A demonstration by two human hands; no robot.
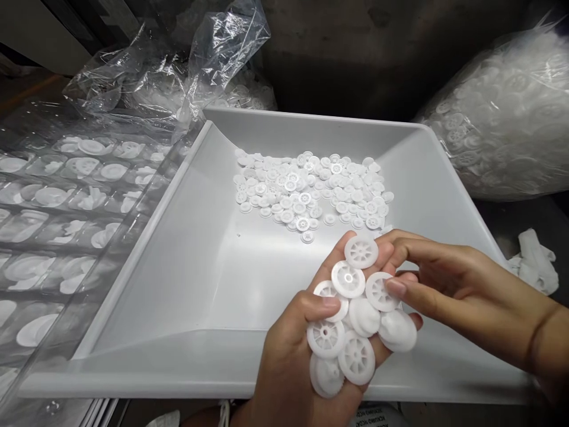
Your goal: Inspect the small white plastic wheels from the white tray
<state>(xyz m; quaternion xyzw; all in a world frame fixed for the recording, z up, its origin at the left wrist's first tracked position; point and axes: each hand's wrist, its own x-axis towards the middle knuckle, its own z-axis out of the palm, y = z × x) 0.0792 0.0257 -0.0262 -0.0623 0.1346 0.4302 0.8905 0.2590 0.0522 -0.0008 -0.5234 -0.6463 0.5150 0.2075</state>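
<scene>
My left hand (288, 338) is palm-up over the grey tray (186, 243), cupped, probably so the loose white wheels (348, 279) don't slide off; thumb clamps 1. Right hand (448, 273) nearly closed, thumb on 1 edge wheel (377, 292), looks pinched. More white discs (303, 223) lie in the tray.

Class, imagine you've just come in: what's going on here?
A person's left hand cups a cluster of white plastic discs, its thumb pressed over one. The right hand reaches in, its thumb touching another disc; whether it grips that disc is unclear. Both hands are over the near part of a grey tray, where more discs lie loosely heaped farther back. A bulging clear bag of white pieces stands to the right.
</scene>
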